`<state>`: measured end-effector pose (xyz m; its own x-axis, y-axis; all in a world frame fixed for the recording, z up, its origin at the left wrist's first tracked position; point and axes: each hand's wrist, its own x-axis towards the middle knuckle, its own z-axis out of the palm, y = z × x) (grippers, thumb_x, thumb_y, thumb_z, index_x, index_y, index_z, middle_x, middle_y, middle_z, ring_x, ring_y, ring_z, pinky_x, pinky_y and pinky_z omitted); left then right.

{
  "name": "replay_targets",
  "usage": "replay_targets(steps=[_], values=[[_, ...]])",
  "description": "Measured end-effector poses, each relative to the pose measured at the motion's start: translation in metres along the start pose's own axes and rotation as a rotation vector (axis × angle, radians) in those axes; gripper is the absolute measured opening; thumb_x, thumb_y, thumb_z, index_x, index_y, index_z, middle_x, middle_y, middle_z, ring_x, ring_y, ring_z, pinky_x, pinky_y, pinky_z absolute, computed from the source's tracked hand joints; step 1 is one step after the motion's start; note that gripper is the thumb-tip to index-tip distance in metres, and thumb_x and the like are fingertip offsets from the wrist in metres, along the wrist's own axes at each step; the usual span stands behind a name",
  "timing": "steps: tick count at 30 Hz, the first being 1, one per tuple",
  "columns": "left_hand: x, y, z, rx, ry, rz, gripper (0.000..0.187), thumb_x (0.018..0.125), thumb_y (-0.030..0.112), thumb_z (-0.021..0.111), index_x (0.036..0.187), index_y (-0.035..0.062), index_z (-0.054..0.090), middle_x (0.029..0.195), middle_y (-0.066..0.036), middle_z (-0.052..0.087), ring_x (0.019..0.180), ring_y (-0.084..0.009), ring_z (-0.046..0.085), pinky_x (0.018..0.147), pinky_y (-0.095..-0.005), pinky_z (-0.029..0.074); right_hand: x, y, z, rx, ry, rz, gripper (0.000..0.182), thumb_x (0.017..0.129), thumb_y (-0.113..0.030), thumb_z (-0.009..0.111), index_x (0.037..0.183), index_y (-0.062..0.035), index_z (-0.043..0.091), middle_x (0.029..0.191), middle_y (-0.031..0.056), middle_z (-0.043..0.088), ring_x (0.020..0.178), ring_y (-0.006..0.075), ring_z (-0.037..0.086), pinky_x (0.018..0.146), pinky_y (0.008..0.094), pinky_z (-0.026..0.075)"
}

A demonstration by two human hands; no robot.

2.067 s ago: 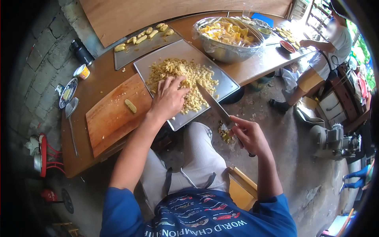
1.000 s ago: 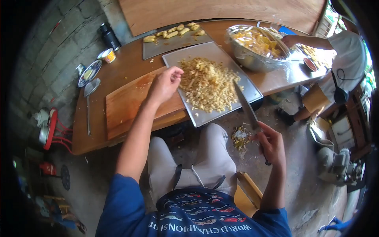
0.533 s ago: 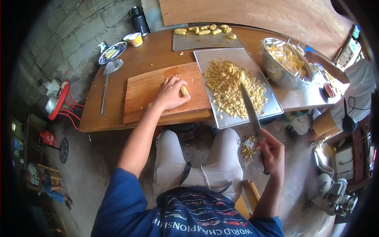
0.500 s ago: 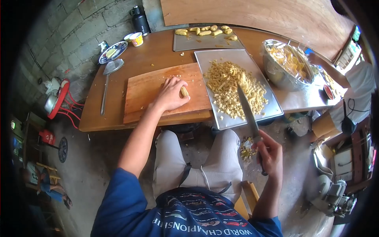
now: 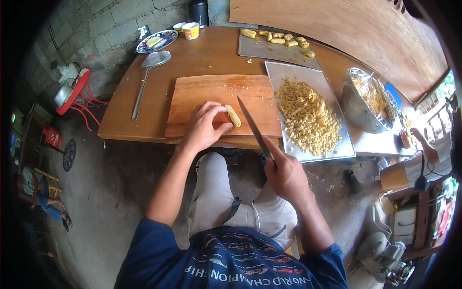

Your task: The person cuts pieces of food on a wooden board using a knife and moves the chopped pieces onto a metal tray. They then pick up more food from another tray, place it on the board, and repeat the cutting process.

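Note:
On the wooden cutting board (image 5: 192, 96) lies a peeled banana-like piece (image 5: 233, 116). My left hand (image 5: 204, 126) rests at its left side, fingertips near or touching it, thumb apart from the fingers. My right hand (image 5: 285, 174) is wrapped round the handle of a knife (image 5: 254, 126); the blade points up and left over the board's right part, a little right of the piece. Small crumbs lie near the board's top. Just right of the board, a metal tray (image 5: 344, 144) holds a heap of chopped pale yellow pieces (image 5: 308, 118).
Behind are a tray (image 5: 269, 49) of whole peeled pieces, a patterned plate (image 5: 169, 36), a cup (image 5: 191, 32) and a dark bottle (image 5: 198, 13). A long-handled turner (image 5: 139, 98) lies left. At right stand a steel bowl (image 5: 356, 113) and another person (image 5: 409, 173).
My right hand has brought the knife from the chopped heap left to the board. My left hand has loosened around the piece, which now shows more fully. The view has shifted.

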<state>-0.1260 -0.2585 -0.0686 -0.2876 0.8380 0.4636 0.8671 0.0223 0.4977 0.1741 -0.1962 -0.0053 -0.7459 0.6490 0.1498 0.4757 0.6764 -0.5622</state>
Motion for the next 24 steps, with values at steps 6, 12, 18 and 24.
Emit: replay_targets(steps=[6, 12, 18, 24], values=[[0.001, 0.009, 0.011, 0.058, 0.109, 0.003, 0.048, 0.086, 0.025, 0.093, 0.125, 0.0073, 0.071, 0.132, -0.010, 0.072, 0.127, -0.0353, 0.065, 0.113, -0.0478, 0.051, 0.021, -0.011, 0.006, -0.159, -0.058, -0.086, 0.063, 0.098, -0.011, 0.063, 0.161, -0.0104, 0.055, 0.099, 0.0224, 0.078, 0.086, 0.0439, 0.077, 0.076, 0.0556, 0.063], [0.002, 0.010, 0.013, 0.070, 0.091, 0.002, 0.046, 0.086, 0.022, 0.091, 0.124, 0.0062, 0.071, 0.130, -0.011, 0.072, 0.124, -0.0358, 0.064, 0.110, -0.0477, 0.052, 0.025, -0.013, 0.006, -0.199, -0.097, -0.103, 0.063, 0.099, -0.010, 0.062, 0.162, -0.0110, 0.054, 0.099, 0.0211, 0.077, 0.083, 0.0431, 0.077, 0.074, 0.0557, 0.063], [0.005, 0.012, 0.010, 0.037, 0.064, -0.023, 0.045, 0.086, 0.021, 0.091, 0.124, 0.0054, 0.071, 0.129, -0.010, 0.073, 0.125, -0.0358, 0.065, 0.110, -0.0473, 0.052, 0.029, -0.022, -0.004, -0.168, -0.135, -0.081, 0.058, 0.100, -0.007, 0.063, 0.158, -0.0074, 0.058, 0.105, 0.0244, 0.077, 0.086, 0.0454, 0.076, 0.077, 0.0555, 0.061], [0.007, 0.012, 0.009, 0.027, 0.043, -0.039, 0.047, 0.086, 0.021, 0.091, 0.125, 0.0052, 0.071, 0.132, -0.011, 0.072, 0.126, -0.0359, 0.064, 0.112, -0.0477, 0.051, 0.035, -0.012, 0.007, -0.199, -0.187, -0.139, 0.073, 0.096, -0.009, 0.068, 0.166, -0.0046, 0.046, 0.096, 0.0211, 0.073, 0.077, 0.0419, 0.076, 0.070, 0.0532, 0.063]])
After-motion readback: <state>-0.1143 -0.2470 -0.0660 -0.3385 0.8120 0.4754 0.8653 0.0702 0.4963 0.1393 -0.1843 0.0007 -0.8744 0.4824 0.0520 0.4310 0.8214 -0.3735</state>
